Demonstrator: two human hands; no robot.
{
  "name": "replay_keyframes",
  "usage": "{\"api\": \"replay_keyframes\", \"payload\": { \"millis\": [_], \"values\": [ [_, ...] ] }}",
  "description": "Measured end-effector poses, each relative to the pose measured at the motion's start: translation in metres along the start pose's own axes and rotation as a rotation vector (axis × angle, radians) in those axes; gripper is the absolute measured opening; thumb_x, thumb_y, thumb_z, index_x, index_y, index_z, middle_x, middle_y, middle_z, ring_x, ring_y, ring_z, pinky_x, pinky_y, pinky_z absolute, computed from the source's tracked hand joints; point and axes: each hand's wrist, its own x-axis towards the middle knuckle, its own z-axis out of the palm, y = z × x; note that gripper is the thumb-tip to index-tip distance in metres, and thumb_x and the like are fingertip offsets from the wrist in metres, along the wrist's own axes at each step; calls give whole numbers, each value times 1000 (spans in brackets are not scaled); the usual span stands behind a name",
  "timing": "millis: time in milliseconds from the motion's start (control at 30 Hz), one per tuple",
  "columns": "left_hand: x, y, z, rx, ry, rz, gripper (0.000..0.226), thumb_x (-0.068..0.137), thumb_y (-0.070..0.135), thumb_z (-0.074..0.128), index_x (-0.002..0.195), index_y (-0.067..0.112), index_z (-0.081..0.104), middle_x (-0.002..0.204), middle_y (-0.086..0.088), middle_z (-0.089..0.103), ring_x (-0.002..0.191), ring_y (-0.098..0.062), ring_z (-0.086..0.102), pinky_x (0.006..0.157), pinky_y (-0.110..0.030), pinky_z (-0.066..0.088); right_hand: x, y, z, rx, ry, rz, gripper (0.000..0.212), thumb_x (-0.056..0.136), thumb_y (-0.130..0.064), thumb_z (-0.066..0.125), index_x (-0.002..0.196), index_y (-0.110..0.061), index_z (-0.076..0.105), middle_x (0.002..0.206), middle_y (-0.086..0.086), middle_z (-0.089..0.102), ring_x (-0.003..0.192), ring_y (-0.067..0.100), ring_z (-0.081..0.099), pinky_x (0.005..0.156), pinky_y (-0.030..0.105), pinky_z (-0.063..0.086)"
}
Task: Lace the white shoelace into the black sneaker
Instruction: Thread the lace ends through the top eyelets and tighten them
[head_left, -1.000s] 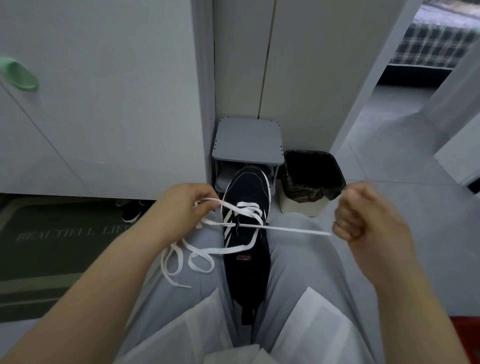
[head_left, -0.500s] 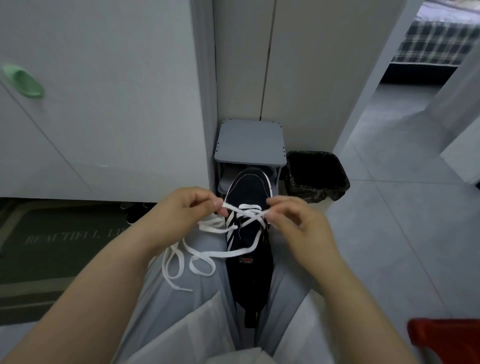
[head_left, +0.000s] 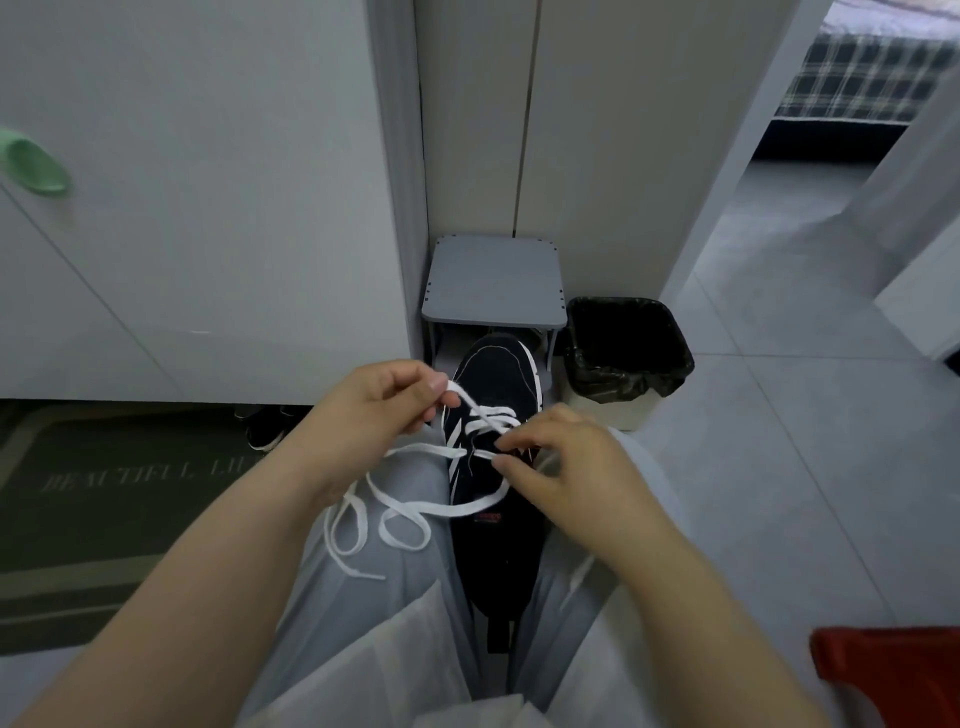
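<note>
The black sneaker (head_left: 496, 384) with white side stripes lies between my knees, toe pointing away. The white shoelace (head_left: 415, 506) crosses its front eyelets, and its loose length loops over my left thigh. My left hand (head_left: 379, 415) pinches one strand of the lace just left of the shoe's toe. My right hand (head_left: 566, 467) sits on the shoe's right side and pinches the lace at the eyelets with thumb and forefinger.
A small grey stool (head_left: 493, 283) stands against the wall beyond the shoe, with a black-lined waste bin (head_left: 628, 343) to its right. A dark doormat (head_left: 104, 499) lies at left. Something red (head_left: 888, 670) shows at the lower right corner.
My right hand came back from far right, where it pulled a strand taut, to the shoe's eyelets. The lace now lies slack. My left hand has stayed beside the toe.
</note>
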Motion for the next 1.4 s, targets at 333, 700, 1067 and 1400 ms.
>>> {"api": "replay_keyframes", "payload": {
  "millis": [333, 700, 1067, 1400],
  "values": [
    [7, -4, -3, -219, 18, -66, 28, 91, 27, 45, 69, 15, 60, 63, 7, 55, 67, -7, 48, 67, -17, 40, -3, 4, -22, 1054, 256, 227, 19, 93, -8, 48, 74, -11, 52, 96, 0, 72, 88, 13, 68, 79, 24, 51],
    [9, -47, -1, 618, 64, 0, 27, 82, 43, 61, 64, 25, 52, 77, 2, 54, 81, -22, 48, 75, -34, 40, -11, 23, -18, 61, 121, 122, 12, 84, -32, 64, 73, -30, 59, 66, -12, 48, 60, 3, 45, 57, 18, 36],
    [-5, -44, 34, 718, 59, 277, 67, 71, 47, 70, 129, 31, 41, 122, 9, 46, 114, -11, 43, 99, -29, 30, -9, 12, -28, 351, 246, 144, 23, 78, -21, 71, 60, -35, 66, 74, -6, 45, 65, -2, 45, 62, 7, 35],
    [-6, -53, 28, 574, 43, 251, 67, 75, 21, 71, 132, 25, 36, 115, 6, 50, 97, -8, 52, 92, -29, 43, -21, 40, -48, 633, 468, 402, 21, 87, -16, 61, 66, -19, 64, 71, -5, 63, 69, 13, 59, 70, 23, 45]
  ]
}}
